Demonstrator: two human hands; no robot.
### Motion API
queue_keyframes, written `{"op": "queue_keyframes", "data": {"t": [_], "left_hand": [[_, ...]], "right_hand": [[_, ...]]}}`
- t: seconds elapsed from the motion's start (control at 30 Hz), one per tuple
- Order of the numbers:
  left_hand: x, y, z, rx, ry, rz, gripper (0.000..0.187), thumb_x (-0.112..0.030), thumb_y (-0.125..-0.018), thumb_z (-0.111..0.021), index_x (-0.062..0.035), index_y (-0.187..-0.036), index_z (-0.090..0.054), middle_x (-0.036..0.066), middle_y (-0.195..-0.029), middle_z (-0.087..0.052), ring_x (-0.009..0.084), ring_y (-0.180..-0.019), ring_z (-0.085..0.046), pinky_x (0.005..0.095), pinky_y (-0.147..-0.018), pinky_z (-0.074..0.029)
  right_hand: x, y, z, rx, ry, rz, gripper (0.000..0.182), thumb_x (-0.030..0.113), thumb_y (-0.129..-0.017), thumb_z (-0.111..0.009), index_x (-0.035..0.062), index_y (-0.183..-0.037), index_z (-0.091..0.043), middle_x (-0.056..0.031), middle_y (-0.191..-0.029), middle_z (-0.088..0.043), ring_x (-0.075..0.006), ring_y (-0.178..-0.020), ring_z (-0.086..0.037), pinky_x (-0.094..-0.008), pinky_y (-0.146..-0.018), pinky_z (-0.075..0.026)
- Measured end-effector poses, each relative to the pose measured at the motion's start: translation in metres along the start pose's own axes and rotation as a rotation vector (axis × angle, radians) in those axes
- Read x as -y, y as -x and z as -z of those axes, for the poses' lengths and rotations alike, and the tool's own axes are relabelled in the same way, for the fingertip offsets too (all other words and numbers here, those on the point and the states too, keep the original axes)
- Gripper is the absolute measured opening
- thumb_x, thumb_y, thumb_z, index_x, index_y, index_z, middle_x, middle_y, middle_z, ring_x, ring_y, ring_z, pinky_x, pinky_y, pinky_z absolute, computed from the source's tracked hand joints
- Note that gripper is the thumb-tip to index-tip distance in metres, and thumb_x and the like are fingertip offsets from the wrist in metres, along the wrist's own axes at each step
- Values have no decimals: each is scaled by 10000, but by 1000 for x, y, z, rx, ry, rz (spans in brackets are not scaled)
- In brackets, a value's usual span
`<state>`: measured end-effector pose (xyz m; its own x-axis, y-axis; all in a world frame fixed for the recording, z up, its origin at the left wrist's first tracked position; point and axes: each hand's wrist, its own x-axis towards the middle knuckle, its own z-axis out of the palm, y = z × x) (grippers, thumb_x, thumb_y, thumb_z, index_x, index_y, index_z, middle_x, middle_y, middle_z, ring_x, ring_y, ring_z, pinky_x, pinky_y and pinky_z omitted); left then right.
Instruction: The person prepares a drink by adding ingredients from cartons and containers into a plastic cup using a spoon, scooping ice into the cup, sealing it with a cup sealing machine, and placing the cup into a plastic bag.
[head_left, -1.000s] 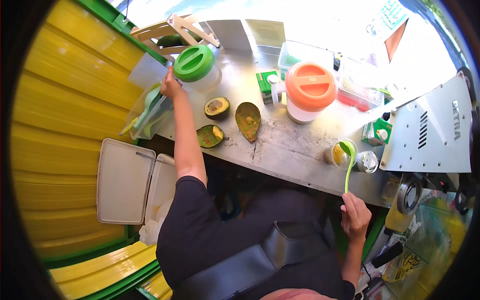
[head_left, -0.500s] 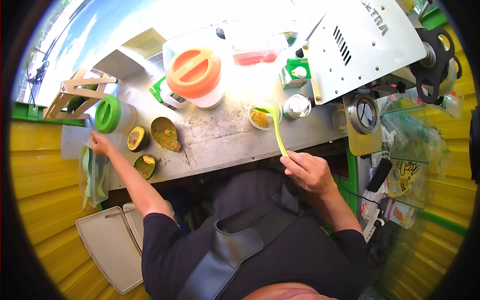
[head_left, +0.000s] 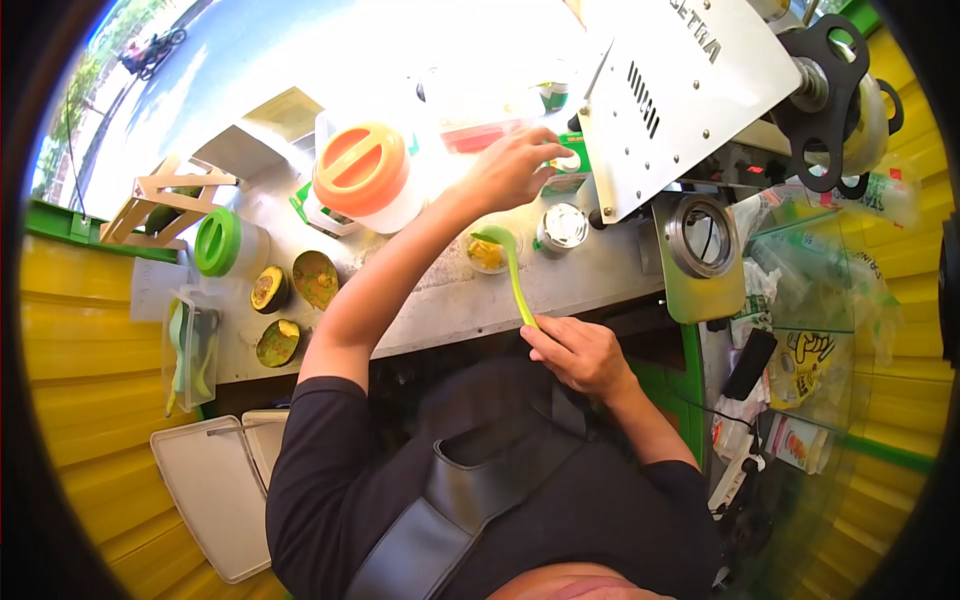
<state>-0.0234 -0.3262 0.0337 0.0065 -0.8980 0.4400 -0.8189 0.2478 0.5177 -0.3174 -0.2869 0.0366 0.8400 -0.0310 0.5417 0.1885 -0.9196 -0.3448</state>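
Note:
My right hand [head_left: 580, 352] grips the lower end of a long-handled green ladle [head_left: 517, 285]. The ladle's bowl hangs over a clear cup [head_left: 487, 262] holding yellow pieces, probably fruit flesh. Stretched across the counter, my left hand [head_left: 512, 170] has its fingers apart and curved beside the white cap of a green carton [head_left: 568, 182], with nothing in its grasp. An opened tin can [head_left: 562, 229] stands right of the cup. Left of my forearm lie a halved avocado [head_left: 269, 289], a scooped-out avocado shell [head_left: 316, 279] and another shell with some flesh [head_left: 278, 344].
An orange-lidded jug [head_left: 362, 172] and a green-lidded container [head_left: 228, 245] stand on the metal counter [head_left: 425, 310]. A large metal machine [head_left: 690, 90] occupies the right back. Utensils sit in a clear holder [head_left: 196, 350] at the left edge.
My left hand has swung from the left edge of the counter across to the green carton. My right hand still holds the ladle over the cup. The whole view has shifted slightly.

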Motion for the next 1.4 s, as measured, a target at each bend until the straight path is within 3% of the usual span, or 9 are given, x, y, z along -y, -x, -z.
{"op": "queue_keyframes", "data": {"t": [0.2, 0.53, 0.63, 0.7, 0.77, 0.83, 0.97, 1.23, 1.4], "left_hand": [[40, -39, -49, 250, -233, -55, 335, -200, -934, -738, -130, -1261, -718, 125, -1250, -658, 328, -1153, -644, 429, -967, -535], [43, -44, -66, 226, -592, -125, 423, -403, -997, -665, -8, -1135, -604, 167, -1071, -657, 322, -951, -669, 424, -887, -554], [39, -49, -62, 196, -515, 30, 486, -468, -1015, -632, 7, -1114, -594, 186, -994, -674, 350, -927, -683, 446, -857, -560], [40, -57, -44, 86, -382, 278, 534, -495, -1017, -623, 34, -1087, -590, 221, -1041, -667, 352, -1007, -675, 444, -888, -558], [72, -62, -28, 19, -297, 422, 494, -445, -1007, -663, 31, -1125, -597, 233, -1102, -678, 364, -1063, -673, 451, -929, -550], [101, -53, -22, -82, -446, 471, 478, -426, -992, -685, 11, -1177, -632, 224, -1159, -690, 368, -1112, -670, 458, -969, -537], [112, -47, -10, -55, -354, 513, 466, -414, -974, -707, -14, -1210, -671, 215, -1186, -707, 365, -1132, -673, 465, -982, -535], [114, -47, -4, -97, -227, 483, 391, -391, -894, -774, -84, -1136, -761, 136, -1079, -778, 327, -1036, -735, 446, -926, -567], [111, -51, 3, -59, -222, 479, 404, -384, -859, -795, -60, -1097, -764, 155, -1039, -784, 324, -993, -749, 443, -889, -579]], "right_hand": [[-6, 3, -2, -31, -23, 6, 397, 218, -912, -782, 60, -1262, -683, -120, -1080, -721, -246, -859, -727, -349, -718, -598], [-17, 5, -3, -48, -38, 9, 419, 236, -921, -777, 81, -1298, -679, -96, -1066, -716, -231, -833, -709, -342, -684, -580], [-17, 3, 1, -26, -65, -11, 375, 188, -906, -783, 83, -1257, -704, -92, -1072, -728, -249, -841, -724, -355, -695, -600], [-18, 2, 2, -31, -69, -7, 375, 189, -907, -782, 81, -1257, -704, -93, -1073, -728, -250, -839, -724, -355, -696, -600], [-17, 4, 1, -39, -72, -15, 375, 189, -908, -782, 79, -1258, -704, -94, -1074, -728, -251, -837, -724, -355, -696, -601], [-18, 5, 1, -46, -77, -5, 369, 190, -910, -781, 75, -1253, -707, -96, -1071, -728, -251, -835, -724, -355, -694, -601], [-21, 6, 1, -53, -57, 5, 406, 230, -926, -773, 75, -1289, -680, -94, -1068, -714, -231, -839, -713, -343, -697, -589], [-21, 4, 1, -49, -74, -5, 408, 228, -926, -773, 70, -1290, -678, -104, -1073, -718, -244, -851, -719, -351, -704, -594], [-19, 3, 1, -44, -78, -20, 402, 227, -926, -773, 69, -1285, -681, -104, -1064, -719, -247, -852, -719, -353, -705, -593]]}}
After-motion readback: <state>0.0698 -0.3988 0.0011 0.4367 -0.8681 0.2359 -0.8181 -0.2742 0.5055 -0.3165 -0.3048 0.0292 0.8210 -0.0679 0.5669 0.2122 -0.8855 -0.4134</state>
